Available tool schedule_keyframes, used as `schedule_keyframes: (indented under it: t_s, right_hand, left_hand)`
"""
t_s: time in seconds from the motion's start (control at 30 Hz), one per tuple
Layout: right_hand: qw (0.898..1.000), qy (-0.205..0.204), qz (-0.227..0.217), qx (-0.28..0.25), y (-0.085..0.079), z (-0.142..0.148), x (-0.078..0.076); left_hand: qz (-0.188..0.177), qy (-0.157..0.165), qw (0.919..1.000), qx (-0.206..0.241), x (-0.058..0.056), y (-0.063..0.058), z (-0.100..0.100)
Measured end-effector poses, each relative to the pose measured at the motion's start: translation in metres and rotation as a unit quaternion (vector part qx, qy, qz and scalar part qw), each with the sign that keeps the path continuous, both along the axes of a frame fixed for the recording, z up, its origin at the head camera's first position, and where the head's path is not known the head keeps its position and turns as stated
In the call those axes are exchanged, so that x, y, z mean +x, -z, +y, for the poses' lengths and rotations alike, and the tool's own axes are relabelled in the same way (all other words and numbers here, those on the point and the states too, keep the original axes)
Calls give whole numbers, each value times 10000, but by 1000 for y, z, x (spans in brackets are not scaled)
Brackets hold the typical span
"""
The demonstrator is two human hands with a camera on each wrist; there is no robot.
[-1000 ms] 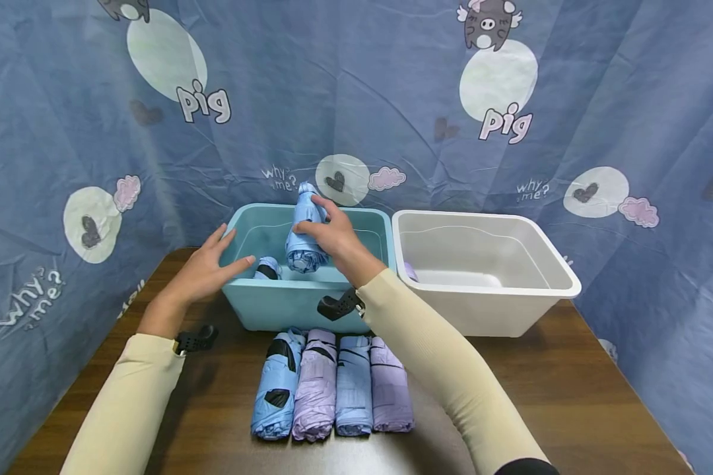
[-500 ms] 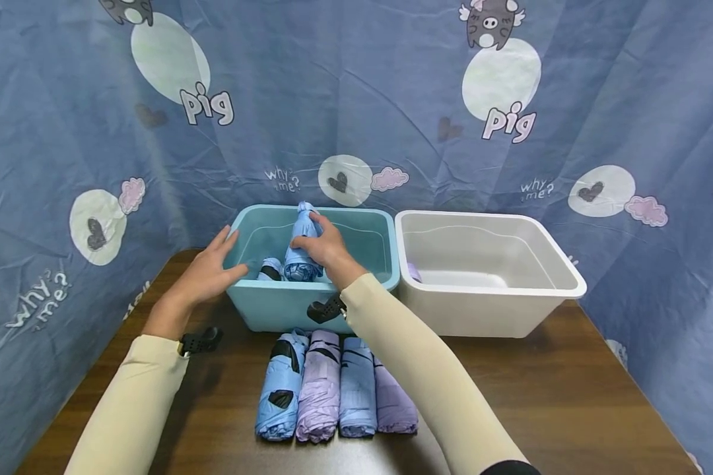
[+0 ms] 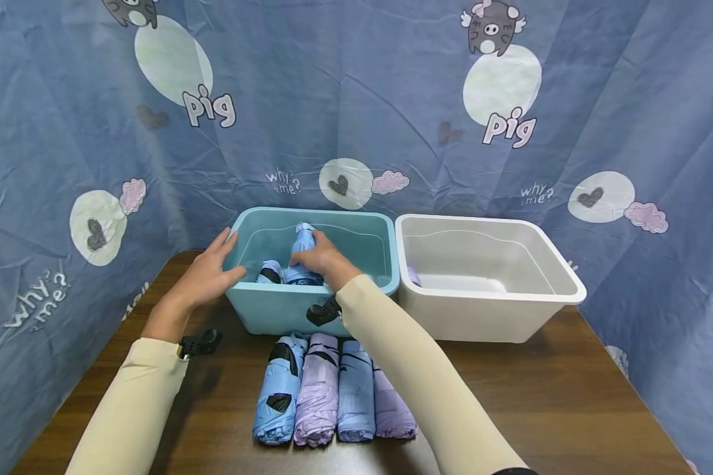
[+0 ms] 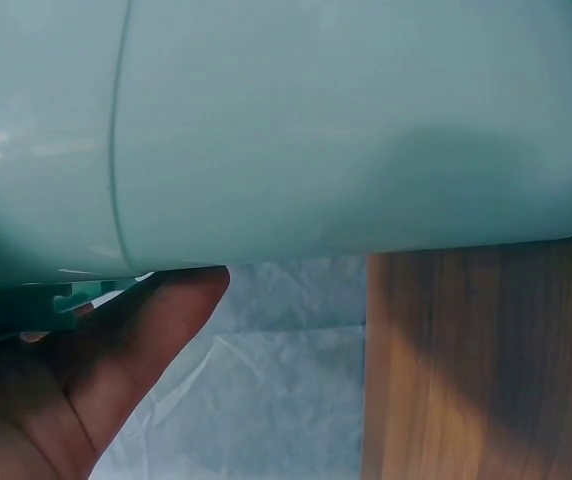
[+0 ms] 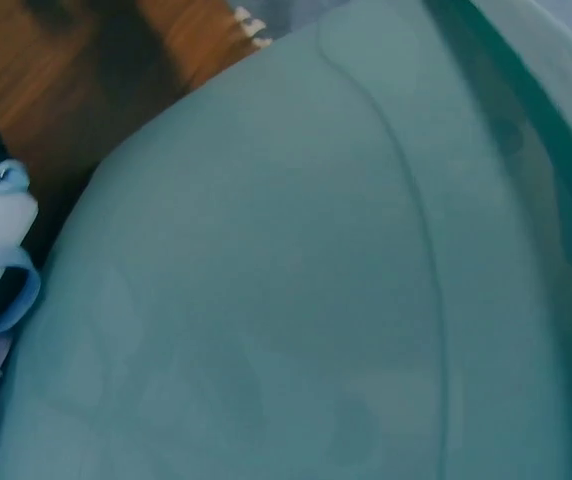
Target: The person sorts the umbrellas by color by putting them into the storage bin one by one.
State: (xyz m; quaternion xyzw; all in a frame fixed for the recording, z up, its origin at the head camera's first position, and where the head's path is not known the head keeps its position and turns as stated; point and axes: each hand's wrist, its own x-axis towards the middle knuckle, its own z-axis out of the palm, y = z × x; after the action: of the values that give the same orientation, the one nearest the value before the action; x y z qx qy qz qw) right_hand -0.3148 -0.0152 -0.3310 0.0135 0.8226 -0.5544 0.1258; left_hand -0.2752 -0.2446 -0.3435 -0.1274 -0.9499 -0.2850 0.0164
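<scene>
Inside the teal bin (image 3: pixel 273 309), my right hand (image 3: pixel 328 260) grips a rolled blue folding umbrella (image 3: pixel 302 241) that leans with its narrow end up. Another blue umbrella (image 3: pixel 269 272) with a black patch lies just left of it in the bin. My left hand (image 3: pixel 204 276) rests at the bin's left rim, fingers extended. In the left wrist view its thumb (image 4: pixel 171 315) lies along the teal bin's edge. The right wrist view shows mostly the teal bin's outer wall (image 5: pixel 256 260); the right hand is out of sight there.
A white bin (image 3: pixel 481 320) stands against the teal one's right side, with a bit of purple (image 3: pixel 414 276) inside. In front lie several rolled umbrellas side by side, such as a blue one (image 3: pixel 276 399) and a purple one (image 3: pixel 316 402). A blue printed curtain (image 3: pixel 356 99) hangs behind.
My right hand has lowered the blue umbrella from above the teal bin down into it, beside the other blue umbrella. The left hand has stayed at the rim.
</scene>
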Motion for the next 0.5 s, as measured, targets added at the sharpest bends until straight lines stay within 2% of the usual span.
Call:
schedule_keyframes:
  t_s: [0.2, 0.37, 0.5]
  right_hand:
    - [9979, -194, -391, 469, 3, 0, -2]
    - [9954, -277, -465, 786, 4, 0, -3]
    - [9961, -214, -511, 694, 5, -2, -4]
  left_hand:
    - [13, -42, 10000, -23, -1, 1, 0]
    - [21, -63, 10000, -3, -2, 3, -1]
    - [37, -25, 10000, 68, -1, 4, -2]
